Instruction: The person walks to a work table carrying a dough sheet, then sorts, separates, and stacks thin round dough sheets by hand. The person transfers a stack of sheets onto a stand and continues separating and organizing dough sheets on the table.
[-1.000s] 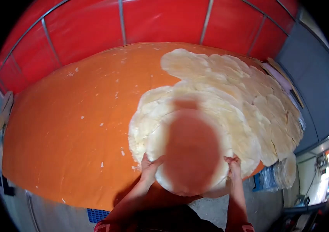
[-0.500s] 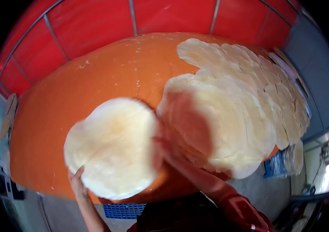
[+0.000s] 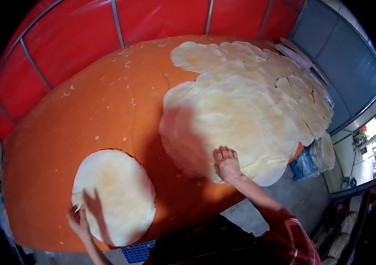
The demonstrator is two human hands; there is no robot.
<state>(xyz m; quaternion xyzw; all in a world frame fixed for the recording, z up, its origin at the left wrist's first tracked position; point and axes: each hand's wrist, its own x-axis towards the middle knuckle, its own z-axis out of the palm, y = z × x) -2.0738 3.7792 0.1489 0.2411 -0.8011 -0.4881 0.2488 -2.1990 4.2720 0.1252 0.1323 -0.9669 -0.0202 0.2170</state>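
A round, pale flatbread (image 3: 115, 185) lies near the front of the orange table, apparently on a stack. At its left edge is my left hand (image 3: 80, 224), thumb and fingers pinched together on the rim. To the right spreads a broad pile of overlapping thin flatbreads (image 3: 241, 115). My right hand (image 3: 227, 167) rests on the pile's front edge with its fingers curled onto the top sheet. Its fingertips and thumb are partly hidden.
The orange table (image 3: 86, 115) carries scattered pale flakes. Smaller, browner flatbreads (image 3: 307, 101) overlap at the far right. Red panels (image 3: 166, 20) stand behind. Below the front edge is a blue plastic crate (image 3: 138, 252); plastic-wrapped goods (image 3: 309, 160) stand past the right end.
My right hand has moved right, from the left flatbread to the big pile. The left flatbread now lies lower in view; my left hand stays at its edge. The camera view has shifted.
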